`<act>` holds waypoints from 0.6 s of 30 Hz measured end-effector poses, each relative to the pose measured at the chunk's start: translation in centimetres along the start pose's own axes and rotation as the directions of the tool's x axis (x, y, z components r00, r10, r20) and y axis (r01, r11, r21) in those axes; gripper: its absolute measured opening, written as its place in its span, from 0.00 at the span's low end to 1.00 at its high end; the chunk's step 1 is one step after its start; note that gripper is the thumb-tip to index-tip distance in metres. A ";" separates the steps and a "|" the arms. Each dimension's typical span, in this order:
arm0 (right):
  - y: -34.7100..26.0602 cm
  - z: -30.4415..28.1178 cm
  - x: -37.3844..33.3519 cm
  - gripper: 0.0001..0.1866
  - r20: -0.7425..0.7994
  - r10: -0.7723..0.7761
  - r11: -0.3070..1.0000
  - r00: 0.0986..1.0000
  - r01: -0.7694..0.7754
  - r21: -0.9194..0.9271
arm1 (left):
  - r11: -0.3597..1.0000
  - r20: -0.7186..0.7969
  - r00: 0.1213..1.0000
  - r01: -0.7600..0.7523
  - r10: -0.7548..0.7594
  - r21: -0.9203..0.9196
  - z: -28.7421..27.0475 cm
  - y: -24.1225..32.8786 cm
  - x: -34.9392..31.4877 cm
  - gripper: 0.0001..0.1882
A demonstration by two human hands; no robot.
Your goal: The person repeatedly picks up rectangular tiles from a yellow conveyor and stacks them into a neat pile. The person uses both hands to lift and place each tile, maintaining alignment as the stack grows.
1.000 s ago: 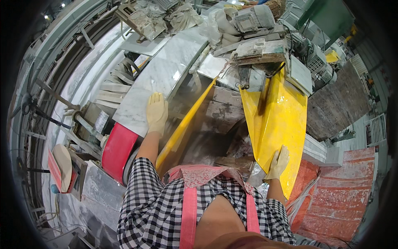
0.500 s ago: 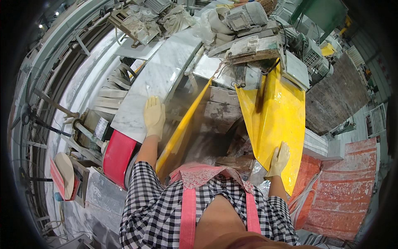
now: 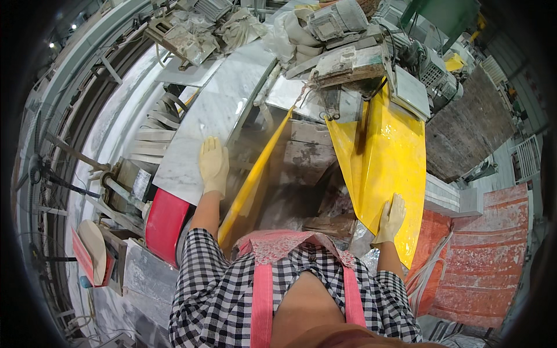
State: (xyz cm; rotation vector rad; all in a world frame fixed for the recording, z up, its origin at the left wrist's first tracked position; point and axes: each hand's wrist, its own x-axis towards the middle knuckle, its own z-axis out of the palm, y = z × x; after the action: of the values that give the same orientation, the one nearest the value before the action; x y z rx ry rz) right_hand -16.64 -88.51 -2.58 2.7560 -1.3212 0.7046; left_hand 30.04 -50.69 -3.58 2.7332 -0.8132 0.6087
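My left hand (image 3: 214,165), in a pale rubber glove, lies flat with its fingers stretched out on a grey-veined white marble slab (image 3: 223,98). It rests by the slab's right edge. On the other side my right hand (image 3: 392,219), gloved the same way, is spread on a wet yellow sheet (image 3: 390,168) draped over a raised surface. Neither hand holds anything. Between them a narrow yellow strip (image 3: 258,166) runs slantwise toward a rusty hook and chain. Past it, weathered wooden blocks (image 3: 310,153) sit in a dark gap.
A red panel (image 3: 166,225) adjoins the slab's near end. Dusty motors (image 3: 337,22) and a worn wooden block (image 3: 348,66) stand at the far side. Pale belts (image 3: 154,136) lie left of the slab. An orange-red sheet (image 3: 478,261) and a brown board (image 3: 474,124) are at the right.
The view has shifted slightly, so the far machinery sits a little further left. Both hands stay flat on the same surfaces.
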 end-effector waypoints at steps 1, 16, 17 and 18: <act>0.0 0.0 0.0 0.25 0.009 0.008 1.000 1.000 -0.008 -0.010 | 1.000 -0.007 1.000 -0.002 0.002 -0.011 0.0 0.0 0.0 0.22; 0.5 0.0 -0.1 0.26 0.030 0.028 1.000 0.999 -0.028 0.002 | 1.000 -0.019 1.000 0.000 0.000 -0.007 0.2 0.1 -0.1 0.23; 0.5 0.0 0.0 0.25 0.023 0.025 1.000 0.999 -0.025 -0.006 | 1.000 -0.019 1.000 0.002 -0.002 -0.006 0.2 0.1 -0.1 0.23; 0.5 0.1 0.0 0.25 0.003 0.019 1.000 1.000 -0.019 -0.005 | 1.000 -0.018 1.000 0.003 -0.003 -0.006 0.3 0.1 -0.1 0.23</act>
State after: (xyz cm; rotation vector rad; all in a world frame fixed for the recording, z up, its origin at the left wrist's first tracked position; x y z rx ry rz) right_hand -16.99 -88.79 -2.73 2.7451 -1.3495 0.6973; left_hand 30.00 -50.78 -3.85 2.7190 -0.8054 0.6288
